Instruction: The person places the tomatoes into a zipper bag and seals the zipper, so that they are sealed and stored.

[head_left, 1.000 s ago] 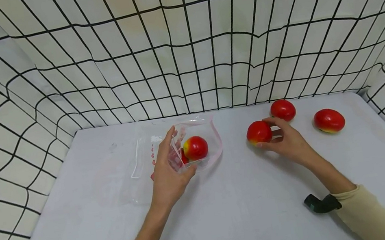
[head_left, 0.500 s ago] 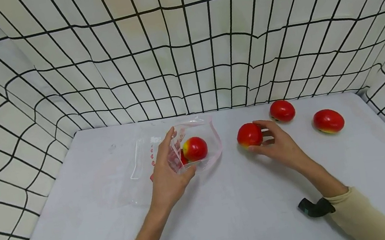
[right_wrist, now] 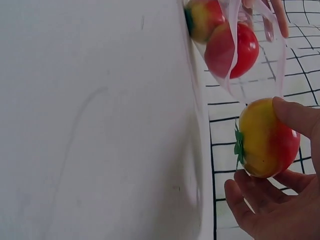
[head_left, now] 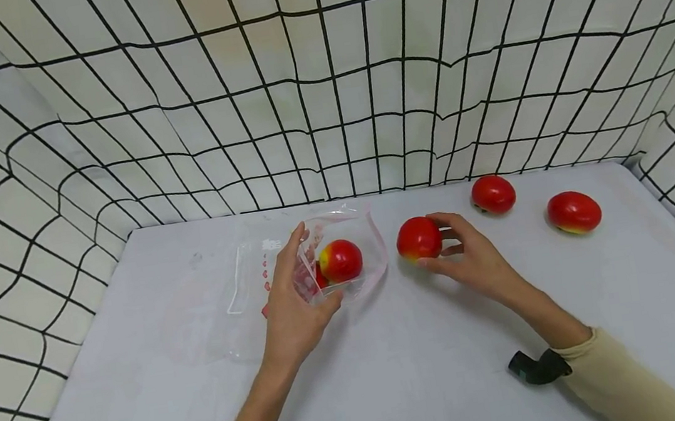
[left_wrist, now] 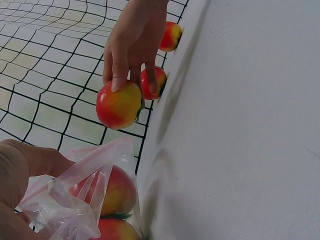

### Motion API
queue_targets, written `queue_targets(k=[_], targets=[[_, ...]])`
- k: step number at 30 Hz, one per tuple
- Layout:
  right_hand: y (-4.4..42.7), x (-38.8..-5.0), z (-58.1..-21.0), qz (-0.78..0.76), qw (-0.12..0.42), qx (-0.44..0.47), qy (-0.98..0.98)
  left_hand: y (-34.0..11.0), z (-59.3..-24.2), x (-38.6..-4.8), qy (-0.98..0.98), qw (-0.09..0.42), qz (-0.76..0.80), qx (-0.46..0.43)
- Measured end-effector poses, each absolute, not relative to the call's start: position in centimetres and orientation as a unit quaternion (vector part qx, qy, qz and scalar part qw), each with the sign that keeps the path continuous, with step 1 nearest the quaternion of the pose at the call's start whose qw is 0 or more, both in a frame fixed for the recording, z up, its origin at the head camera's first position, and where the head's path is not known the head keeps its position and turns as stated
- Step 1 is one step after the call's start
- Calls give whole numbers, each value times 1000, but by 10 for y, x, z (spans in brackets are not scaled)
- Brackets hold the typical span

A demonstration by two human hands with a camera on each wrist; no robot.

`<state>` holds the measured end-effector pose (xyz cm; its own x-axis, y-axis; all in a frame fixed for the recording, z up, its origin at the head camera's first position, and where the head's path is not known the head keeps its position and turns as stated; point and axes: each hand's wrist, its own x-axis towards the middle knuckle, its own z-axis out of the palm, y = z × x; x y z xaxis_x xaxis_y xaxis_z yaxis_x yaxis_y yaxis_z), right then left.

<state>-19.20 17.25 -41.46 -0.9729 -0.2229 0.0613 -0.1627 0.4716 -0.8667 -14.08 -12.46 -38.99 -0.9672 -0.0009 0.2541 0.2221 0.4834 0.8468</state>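
My right hand [head_left: 474, 263] grips a red-and-yellow tomato [head_left: 418, 239] between thumb and fingers, just right of a clear plastic bag [head_left: 369, 231] with a pink rim. A green leafy top shows on that tomato [right_wrist: 267, 137] in the right wrist view. My left hand [head_left: 294, 317] holds the bag at its mouth, which gapes toward the right. Inside lie two tomatoes; one [head_left: 343, 260] shows plainly in the head view, the other is mostly covered by the first and by my hand. The left wrist view has crumpled plastic [left_wrist: 67, 215] within my left hand's grasp.
Two more tomatoes rest on the white table [head_left: 393, 375] at the right: one near the back edge [head_left: 493, 194], another farther right [head_left: 574, 212]. Black wire mesh [head_left: 332, 82] encloses the back and both sides.
My right hand has carried its tomato leftward, away from the two loose tomatoes and close to the bag's mouth. The left hand and the bag have stayed in place.
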Motion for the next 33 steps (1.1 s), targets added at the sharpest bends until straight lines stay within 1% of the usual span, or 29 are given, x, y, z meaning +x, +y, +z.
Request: queue_targets(k=[13,24,33], targets=[[153,-188,-409,-509,25,-145,848,-125,-390,-141,-858,107,-499,-59],[142,-184,-407,-514,39,-150,844,-126,-391,-141,-860,108,-496,-60],[138,-184,-406,-517,27,-159,841,-126,-391,-141,-863,108,-491,-58]])
